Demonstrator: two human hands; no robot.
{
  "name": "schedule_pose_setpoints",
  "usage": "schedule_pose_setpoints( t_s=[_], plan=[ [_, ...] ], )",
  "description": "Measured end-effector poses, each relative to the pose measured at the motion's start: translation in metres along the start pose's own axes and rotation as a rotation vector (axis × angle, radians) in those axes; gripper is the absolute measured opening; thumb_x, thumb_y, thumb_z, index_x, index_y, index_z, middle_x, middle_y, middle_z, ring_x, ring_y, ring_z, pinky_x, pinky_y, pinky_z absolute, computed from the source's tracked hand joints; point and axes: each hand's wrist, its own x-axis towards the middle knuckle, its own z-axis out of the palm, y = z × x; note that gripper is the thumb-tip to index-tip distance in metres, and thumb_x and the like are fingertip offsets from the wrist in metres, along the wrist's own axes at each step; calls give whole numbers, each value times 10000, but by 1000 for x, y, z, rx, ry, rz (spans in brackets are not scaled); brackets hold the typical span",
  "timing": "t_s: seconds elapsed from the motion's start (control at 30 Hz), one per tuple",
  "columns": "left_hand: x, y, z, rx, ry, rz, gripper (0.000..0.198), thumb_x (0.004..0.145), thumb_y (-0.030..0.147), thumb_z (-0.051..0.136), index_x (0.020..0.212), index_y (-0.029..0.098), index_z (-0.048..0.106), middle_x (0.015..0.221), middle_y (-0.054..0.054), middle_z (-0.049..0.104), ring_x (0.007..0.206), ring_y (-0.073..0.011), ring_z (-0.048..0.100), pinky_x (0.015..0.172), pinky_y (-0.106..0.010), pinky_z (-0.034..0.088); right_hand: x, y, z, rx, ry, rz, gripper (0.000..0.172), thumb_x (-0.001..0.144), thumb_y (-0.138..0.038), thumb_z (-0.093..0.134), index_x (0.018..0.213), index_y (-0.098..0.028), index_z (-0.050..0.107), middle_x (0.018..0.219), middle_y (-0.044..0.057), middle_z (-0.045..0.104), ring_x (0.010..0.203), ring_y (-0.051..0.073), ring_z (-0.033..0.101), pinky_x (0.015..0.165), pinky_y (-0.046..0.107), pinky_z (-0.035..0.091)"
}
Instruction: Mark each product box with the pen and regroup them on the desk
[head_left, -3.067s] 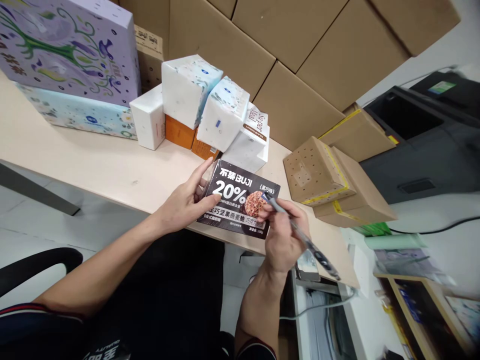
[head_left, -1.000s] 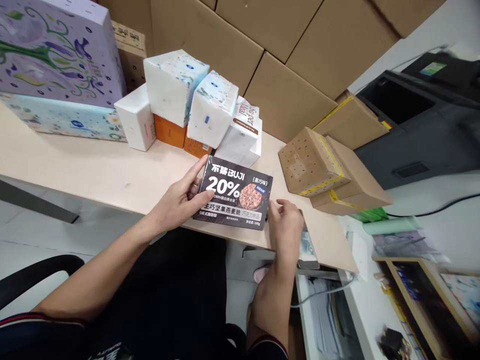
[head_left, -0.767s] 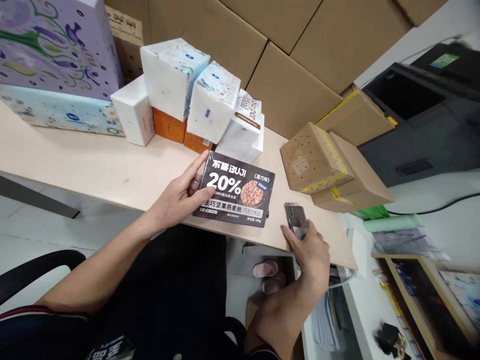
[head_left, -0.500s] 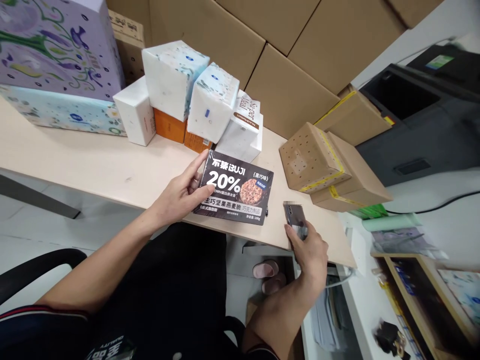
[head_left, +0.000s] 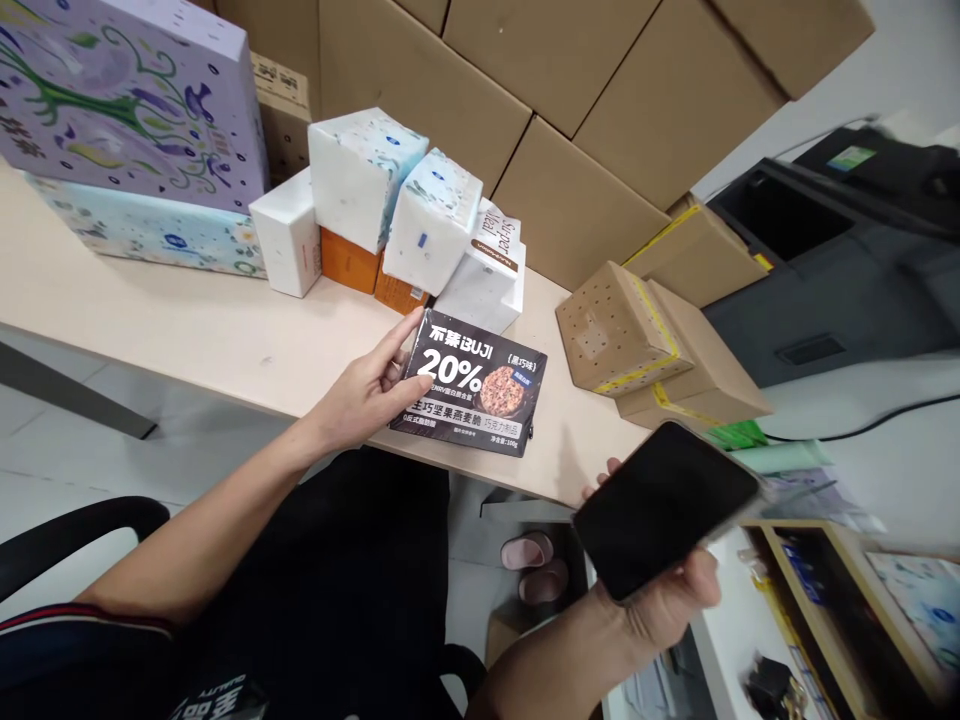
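My left hand [head_left: 371,395] grips the left end of a dark snack box [head_left: 476,385], thumb on its printed front and the other fingers behind its left edge. White lettering, "20%" and a picture of a round biscuit-like food show on that face. The box is at the front edge of the table, its lower side reaching past the edge. My right hand [head_left: 675,590] is wrapped round a smartphone [head_left: 667,505], whose dark screen faces up toward me. Fingertips show at the phone's left and lower right sides; the palm is hidden beneath it.
Behind the snack box on the pale table [head_left: 210,320] stand tissue packs [head_left: 431,220], a white carton [head_left: 289,235] and orange boxes [head_left: 349,262]. Perforated cardboard boxes [head_left: 615,330] sit to the right. Brown cartons [head_left: 585,190] line the back. Slippers [head_left: 527,550] lie on the floor.
My right hand has lifted the smartphone off the table and brought it nearer to me, turned so its screen shows. My left hand keeps its hold on the snack box.
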Motion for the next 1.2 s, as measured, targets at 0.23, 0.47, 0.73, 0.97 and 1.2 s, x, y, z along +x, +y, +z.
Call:
schedule_pose_setpoints(
  t_s=[0.23, 0.47, 0.73, 0.97, 1.2],
  plan=[
    [-1, 0, 0, -4, -7, 15, 905, 934, 486, 688, 1690, 243, 255, 1287, -124, 690, 938, -199, 684, 829, -322, 599, -36, -44, 57, 801, -752, 372, 1049, 746, -909, 40, 1319, -297, 671, 1137, 217, 754, 844, 392, 698, 544, 529, 542],
    [-2, -1, -2, 41, -28, 34, 886, 964, 484, 671, 1697, 253, 231, 1324, -109, 705, 956, -204, 711, 844, -301, 594, -36, -98, 80, 1103, -926, 518, 784, 892, -747, 274, 1232, -210, 732, 1216, 174, 753, 883, 292, 701, 698, 441, 581],
    [-1, -9, -4, 102, -6, 65, 835, 977, 456, 656, 1689, 289, 253, 1216, -72, 720, 860, -147, 669, 825, -281, 569, -22, -92, 96, 1318, -1160, 488, 655, 891, -709, 469, 1261, -249, 752, 1262, 94, 775, 953, 247, 722, 837, 414, 602],
    [-1, -9, -3, 26, -32, 65, 847, 986, 437, 661, 1695, 268, 231, 1130, -74, 744, 880, -165, 707, 819, -285, 587, -22, -93, 96, 1367, -1135, 466, 591, 881, -675, 507, 1231, -278, 770, 1244, 66, 787, 972, 257, 738, 854, 432, 623],
    [-1, -9, -4, 40, -30, 78, 840, 991, 427, 664, 1695, 261, 236, 1124, -73, 756, 871, -167, 726, 810, -272, 605, -26, -86, 107, 1363, -1074, 444, 659, 848, -733, 468, 1218, -273, 760, 1238, 95, 776, 937, 267, 714, 786, 435, 616]
  ],
)
